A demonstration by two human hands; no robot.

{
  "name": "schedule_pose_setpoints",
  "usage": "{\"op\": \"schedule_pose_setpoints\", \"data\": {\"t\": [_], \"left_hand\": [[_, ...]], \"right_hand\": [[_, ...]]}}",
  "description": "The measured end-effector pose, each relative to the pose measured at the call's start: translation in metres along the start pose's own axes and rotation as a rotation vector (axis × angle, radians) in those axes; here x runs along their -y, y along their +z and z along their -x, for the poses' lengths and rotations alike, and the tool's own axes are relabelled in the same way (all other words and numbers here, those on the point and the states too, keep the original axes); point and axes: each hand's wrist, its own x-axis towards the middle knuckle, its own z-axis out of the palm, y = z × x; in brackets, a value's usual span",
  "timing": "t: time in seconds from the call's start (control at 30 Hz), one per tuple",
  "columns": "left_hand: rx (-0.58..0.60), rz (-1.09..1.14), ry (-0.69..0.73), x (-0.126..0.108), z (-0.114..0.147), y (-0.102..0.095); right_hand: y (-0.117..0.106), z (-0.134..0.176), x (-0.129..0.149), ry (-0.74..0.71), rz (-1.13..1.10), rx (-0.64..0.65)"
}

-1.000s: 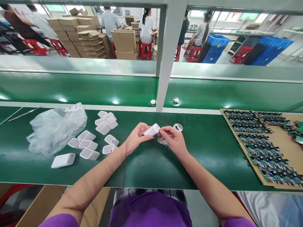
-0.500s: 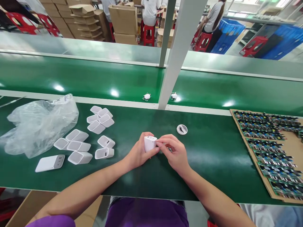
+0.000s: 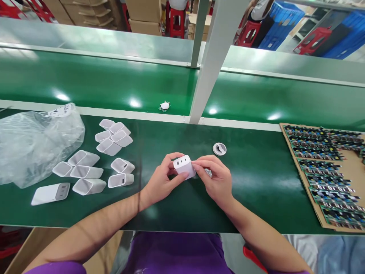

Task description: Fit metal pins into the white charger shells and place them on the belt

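In the middle of the head view my left hand is closed around a white charger with several ports on its upward face. My right hand is pinched at the charger's right edge, thumb and fingertip together; what sits between them is too small to make out. A small silvery thing shows partly from under the right fingers. Beyond the right hand lies a round white reel or roll. To the left stand several open white charger shells, and a white charger lies flat near the front.
A clear plastic bag lies at the far left. Circuit boards fill a cardboard tray on the right. A metal post rises behind the bench. A green conveyor belt carries a small board.
The charger has tilted, turning its port face more towards me, and both hands stay on it. My view has dipped. One small board on the belt is left of the post; the other no longer shows.
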Motion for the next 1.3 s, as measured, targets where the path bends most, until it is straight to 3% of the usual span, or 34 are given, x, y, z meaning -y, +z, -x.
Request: {"op": "schedule_pose_setpoints", "data": {"t": [0.2,0.4,0.63,0.77,0.87,0.97,1.13,1.3], "left_hand": [[-0.073,-0.209,0.118,0.003,-0.001,-0.002],[-0.143,-0.430,0.288,0.006,0.000,-0.004],[-0.221,-0.708,0.545,0.009,-0.002,-0.007],[-0.257,-0.847,0.590,0.009,-0.002,-0.010],[-0.290,-0.839,0.568,0.007,-0.003,-0.012],[-0.277,-0.735,0.408,0.001,-0.003,-0.012],[-0.044,-0.319,0.089,-0.006,-0.005,-0.009],[0.019,-0.197,0.010,-0.007,-0.003,-0.010]], "right_hand": [[0.002,0.001,0.002,-0.180,0.142,-0.067],[0.003,0.003,0.000,-0.268,0.189,-0.078],[0.005,0.006,0.001,-0.242,0.200,-0.077],[0.014,0.015,0.001,-0.197,0.194,-0.071],[0.018,0.021,0.000,-0.200,0.189,-0.026],[0.016,0.018,-0.002,-0.118,0.076,0.031],[0.010,0.008,-0.007,0.234,-0.285,0.146],[0.012,0.006,-0.005,0.335,-0.420,0.212]]}}
